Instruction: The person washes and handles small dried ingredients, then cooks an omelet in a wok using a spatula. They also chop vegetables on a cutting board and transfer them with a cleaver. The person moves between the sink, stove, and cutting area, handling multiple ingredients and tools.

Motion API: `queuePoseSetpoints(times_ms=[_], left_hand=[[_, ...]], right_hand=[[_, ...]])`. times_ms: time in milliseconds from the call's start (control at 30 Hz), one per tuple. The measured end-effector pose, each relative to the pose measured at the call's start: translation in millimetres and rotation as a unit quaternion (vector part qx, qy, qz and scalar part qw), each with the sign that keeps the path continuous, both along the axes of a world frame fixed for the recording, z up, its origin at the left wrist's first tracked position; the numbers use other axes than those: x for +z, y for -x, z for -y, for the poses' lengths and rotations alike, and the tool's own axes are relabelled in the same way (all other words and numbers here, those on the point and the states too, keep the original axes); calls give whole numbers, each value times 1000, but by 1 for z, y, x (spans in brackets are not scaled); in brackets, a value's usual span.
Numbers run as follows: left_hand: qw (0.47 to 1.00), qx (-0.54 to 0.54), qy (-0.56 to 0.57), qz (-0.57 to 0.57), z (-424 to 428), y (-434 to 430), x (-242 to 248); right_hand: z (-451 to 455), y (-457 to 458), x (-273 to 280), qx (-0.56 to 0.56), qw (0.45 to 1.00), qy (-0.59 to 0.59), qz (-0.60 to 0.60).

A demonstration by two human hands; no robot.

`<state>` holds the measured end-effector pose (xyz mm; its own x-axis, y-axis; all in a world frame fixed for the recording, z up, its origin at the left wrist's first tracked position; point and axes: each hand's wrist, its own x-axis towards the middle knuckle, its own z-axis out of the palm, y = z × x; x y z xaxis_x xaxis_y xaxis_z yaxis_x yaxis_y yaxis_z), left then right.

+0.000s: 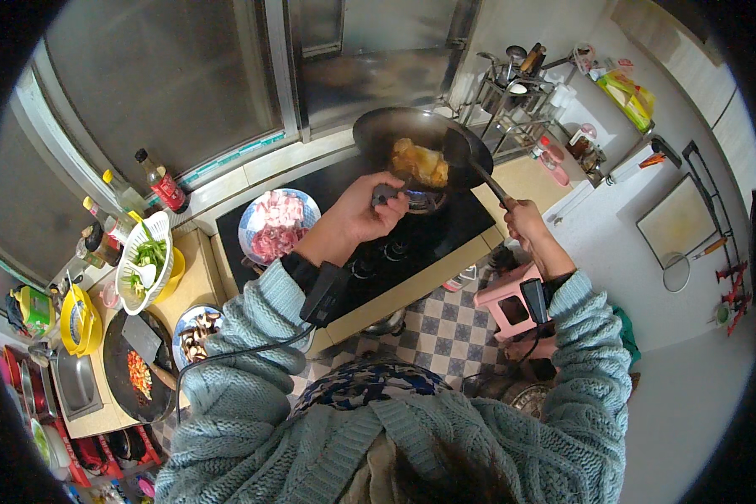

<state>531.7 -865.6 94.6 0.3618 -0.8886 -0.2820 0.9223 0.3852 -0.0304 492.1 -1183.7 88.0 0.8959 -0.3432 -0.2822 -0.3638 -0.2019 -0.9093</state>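
Observation:
A dark wok is tilted above the lit gas burner at the right of the black glass hob. My left hand is closed around the wok's dark handle. My right hand grips the long handle of a spatula, whose head reaches into the wok. Browned, glossy food lies in the wok beside the spatula head; its kind is unclear. Left of my left hand, a blue-and-white plate holds sliced pale and red raw meat.
Sauce bottles line the window ledge. A white strainer basket holds cut greens. Left are a plate of sliced mushrooms and a round black board with a cleaver and chopped peppers. A utensil rack stands right of the wok; a pink stool is below.

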Motion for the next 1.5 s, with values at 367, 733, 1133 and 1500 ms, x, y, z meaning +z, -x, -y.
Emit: queuePoseSetpoints(times_ms=[367,733,1133,1500], left_hand=[[995,2,-88,46,1,-3,13],[997,-8,-55,52,-20,17,-36],[986,36,-80,140,-26,40,-62],[993,25,-41,112,-22,39,-62]], right_hand=[[5,6,-3,11,1000,12,3],[14,9,-16,-4,999,-20,-27],[-14,23,-28,34,998,46,26],[-13,36,-40,117,923,348,113]])
